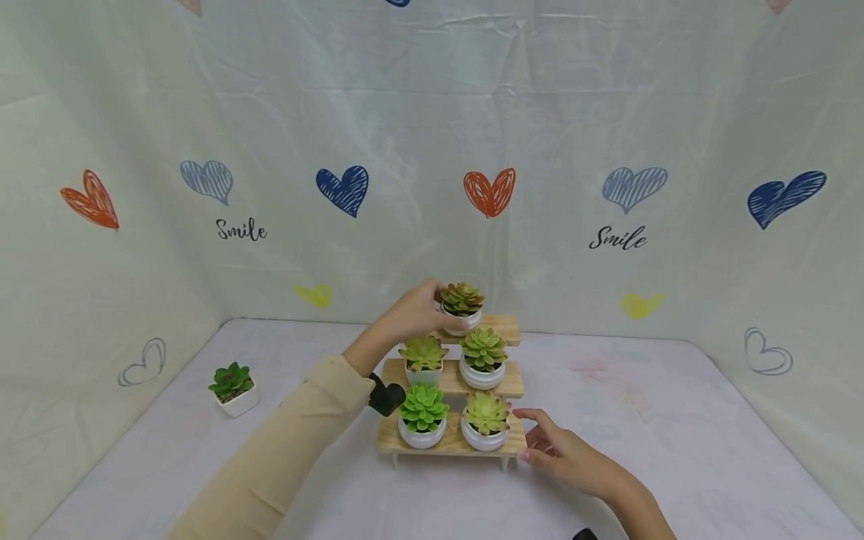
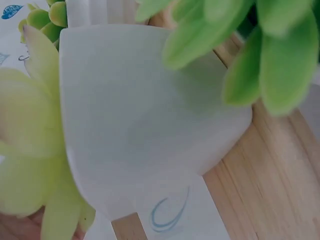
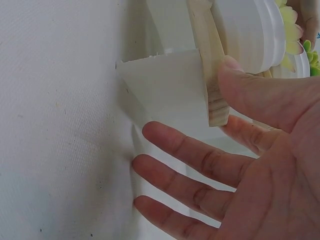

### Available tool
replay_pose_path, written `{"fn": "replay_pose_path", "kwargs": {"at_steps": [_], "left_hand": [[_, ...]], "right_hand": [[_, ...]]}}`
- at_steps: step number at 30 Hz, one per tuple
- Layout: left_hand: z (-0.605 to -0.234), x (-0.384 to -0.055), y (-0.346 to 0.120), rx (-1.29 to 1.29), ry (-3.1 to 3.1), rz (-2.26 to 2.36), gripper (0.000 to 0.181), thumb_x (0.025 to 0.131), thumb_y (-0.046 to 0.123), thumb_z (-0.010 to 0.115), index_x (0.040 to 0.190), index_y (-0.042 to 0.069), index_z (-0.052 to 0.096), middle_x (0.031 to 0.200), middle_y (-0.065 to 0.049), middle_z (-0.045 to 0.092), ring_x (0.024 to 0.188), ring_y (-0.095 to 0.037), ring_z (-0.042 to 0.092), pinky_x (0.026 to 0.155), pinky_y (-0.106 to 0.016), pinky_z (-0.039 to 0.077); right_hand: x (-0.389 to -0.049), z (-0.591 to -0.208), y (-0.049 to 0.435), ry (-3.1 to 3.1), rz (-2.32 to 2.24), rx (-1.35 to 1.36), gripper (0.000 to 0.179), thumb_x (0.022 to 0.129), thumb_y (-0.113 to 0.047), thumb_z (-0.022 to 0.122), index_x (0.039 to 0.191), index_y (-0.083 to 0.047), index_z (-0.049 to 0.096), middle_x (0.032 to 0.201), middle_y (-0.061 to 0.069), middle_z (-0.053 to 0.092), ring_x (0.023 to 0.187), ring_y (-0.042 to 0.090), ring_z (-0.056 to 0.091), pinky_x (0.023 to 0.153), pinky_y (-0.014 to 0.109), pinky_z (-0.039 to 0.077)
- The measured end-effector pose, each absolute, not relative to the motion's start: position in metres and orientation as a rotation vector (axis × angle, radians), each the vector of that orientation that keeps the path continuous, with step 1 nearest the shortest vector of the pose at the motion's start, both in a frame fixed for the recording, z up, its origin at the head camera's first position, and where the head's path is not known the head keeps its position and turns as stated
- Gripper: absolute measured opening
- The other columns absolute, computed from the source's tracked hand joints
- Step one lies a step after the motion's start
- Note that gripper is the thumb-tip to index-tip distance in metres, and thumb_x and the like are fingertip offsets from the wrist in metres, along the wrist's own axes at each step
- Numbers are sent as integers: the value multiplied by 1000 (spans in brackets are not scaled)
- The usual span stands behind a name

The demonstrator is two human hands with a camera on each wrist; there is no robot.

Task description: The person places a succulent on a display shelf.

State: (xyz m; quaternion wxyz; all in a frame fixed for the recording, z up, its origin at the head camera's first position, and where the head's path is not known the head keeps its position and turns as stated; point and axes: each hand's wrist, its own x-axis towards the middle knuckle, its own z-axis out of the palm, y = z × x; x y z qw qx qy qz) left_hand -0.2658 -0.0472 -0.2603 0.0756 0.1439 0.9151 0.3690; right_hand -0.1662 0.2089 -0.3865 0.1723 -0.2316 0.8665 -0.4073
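At the top step of a three-step wooden plant stand (image 1: 502, 330), my left hand (image 1: 416, 309) grips a white round pot with a reddish-green succulent (image 1: 462, 298). I cannot tell whether the pot touches the board. My right hand (image 1: 568, 459) holds the right end of the lowest board (image 3: 215, 75) between thumb and index finger, the other fingers loosely extended. Below my left hand, the middle step bears a square-potted succulent (image 1: 423, 352) and a round-potted one (image 1: 484, 349). A bright green succulent (image 1: 423, 409) and a yellow-green one (image 1: 487, 413) stand on the lowest step.
A dark green succulent in a square white pot (image 1: 238, 397) sits apart on the left of the pale tabletop (image 1: 628, 397). Behind the table hangs a white curtain (image 1: 418, 247) with printed hearts. The stand rests on white legs (image 3: 165, 90).
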Motion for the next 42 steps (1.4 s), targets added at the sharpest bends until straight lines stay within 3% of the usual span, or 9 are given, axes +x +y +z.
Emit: {"fn": "replay_pose_path", "kwargs": {"at_steps": [10,24,42], "left_hand": [[-261,-272,-33,402,2811,1091,74,79,38,73,136,3,41,131,-14,49,116,-29,50,92,-42,47],[-260,-268,-24,448,2785,1113,69,82,35,70,137,6,39,131,-13,48,115,-28,50,91,-41,46],[-260,-256,-44,530,2730,1275,62,87,30,65,139,9,38,130,-12,51,112,-27,54,87,-39,50]], "right_hand": [[-166,-385,209,2463,-1149,-662,62,95,-32,52,141,-2,25,103,8,59,99,23,55,77,28,48],[-165,-384,209,2456,-1160,-681,61,95,-32,52,141,-1,24,102,7,59,97,17,55,76,26,48],[-165,-385,209,2455,-1170,-660,62,95,-32,52,141,-2,25,103,8,59,100,23,55,78,27,48]]}}
